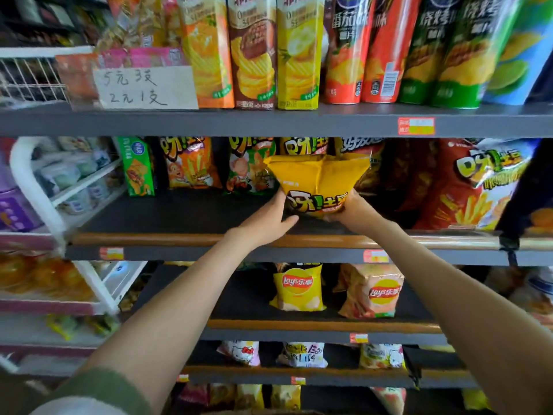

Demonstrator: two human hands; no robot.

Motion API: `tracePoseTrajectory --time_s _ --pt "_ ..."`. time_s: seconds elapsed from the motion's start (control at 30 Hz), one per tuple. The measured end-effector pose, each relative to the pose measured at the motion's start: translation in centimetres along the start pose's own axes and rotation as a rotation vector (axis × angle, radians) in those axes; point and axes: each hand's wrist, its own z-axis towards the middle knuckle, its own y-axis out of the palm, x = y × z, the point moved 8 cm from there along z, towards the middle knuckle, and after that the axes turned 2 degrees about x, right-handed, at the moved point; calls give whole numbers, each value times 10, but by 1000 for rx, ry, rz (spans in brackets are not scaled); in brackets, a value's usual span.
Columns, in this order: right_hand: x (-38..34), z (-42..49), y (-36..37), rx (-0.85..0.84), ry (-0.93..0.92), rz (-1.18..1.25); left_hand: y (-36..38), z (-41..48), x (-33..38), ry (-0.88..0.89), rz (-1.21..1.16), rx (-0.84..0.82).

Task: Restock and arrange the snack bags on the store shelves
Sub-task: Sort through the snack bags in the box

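A yellow snack bag (317,181) stands upside down on the dark middle shelf (179,214), its lower end between both my hands. My left hand (270,221) holds its left side, thumb stretched under the bag. My right hand (350,209) grips its right lower corner. Behind it stand an orange bag (191,163), a green-orange bag (250,166) and another yellow bag (303,145). To the right lean dark red bags (401,178) and a large red bag (466,187).
Tall chip boxes (251,52) and cans (386,52) fill the shelf above, beside a handwritten price sign (143,88). Below stand two Lay's bags (299,287), (374,292). A white wire rack (39,187) with goods stands at the left. A green box (137,166) stands at the shelf's left.
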Motion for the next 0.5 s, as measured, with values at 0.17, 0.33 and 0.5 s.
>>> tracePoseTrajectory --time_s 0.17,0.33,0.5 --pt "21 40 -4 -14 118 297 -8 24 5 -63 -88 132" --pt "14 54 -21 183 77 190 7 46 10 -21 98 112" --pt "-19 44 -2 -74 -393 -339 12 59 -3 -127 242 209"
